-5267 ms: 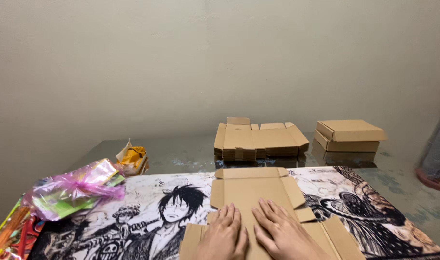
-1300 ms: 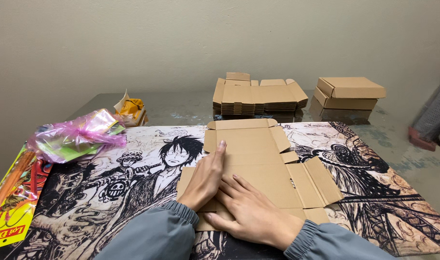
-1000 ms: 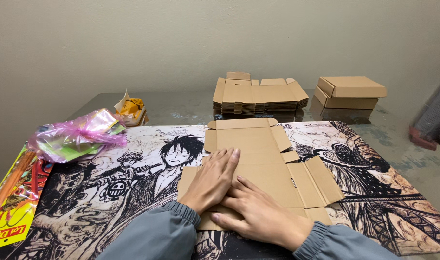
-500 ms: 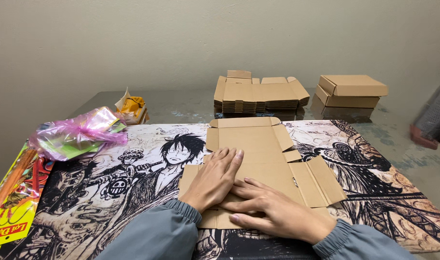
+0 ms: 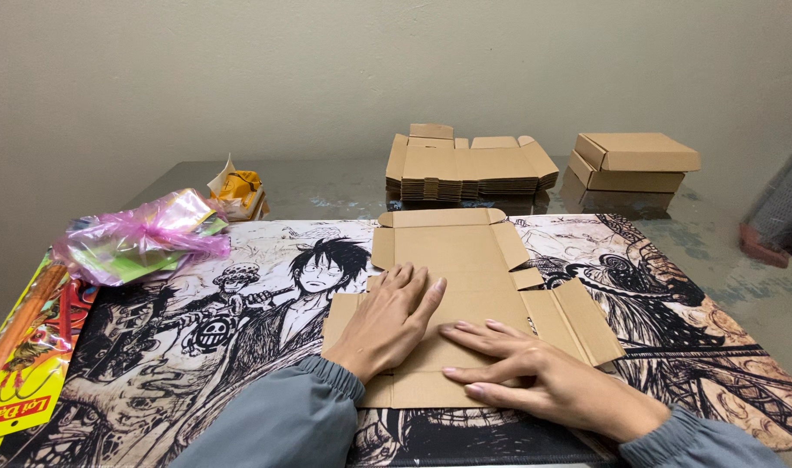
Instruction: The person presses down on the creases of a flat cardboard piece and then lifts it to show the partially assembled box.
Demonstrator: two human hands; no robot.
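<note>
Two bare hands lie flat on an unfolded cardboard box blank (image 5: 465, 260), which rests on a black-and-white illustrated mat (image 5: 197, 347) covering the near part of a glass-topped table (image 5: 725, 260). The left hand (image 5: 387, 321) is spread palm down, fingers straight and gripping nothing, on the blank's left-centre panel; the right hand (image 5: 526, 377) is likewise open and flat (fingers pointing leftward toward the other hand's wrist), pressing the near edge of the same sheet just beside the left hand. Beyond the fingertips the blank stretches away with its far flap (image 5: 439, 217) slightly raised, and to the right of the right hand a side panel (image 5: 578, 321) angles outward. Farther off past the blank, a stack of flat box blanks (image 5: 470, 165) sits on the table, and right of that two folded cardboard boxes (image 5: 634, 160) are stacked one on the other. Well to the left of the left hand lies a pink and green plastic bag (image 5: 140, 238), with a small yellow packet (image 5: 238, 191) behind it and a yellow and red package (image 5: 23, 364) nearer the table's left edge. At the far right edge another person's sleeve (image 5: 786, 212) shows, blurred.
</note>
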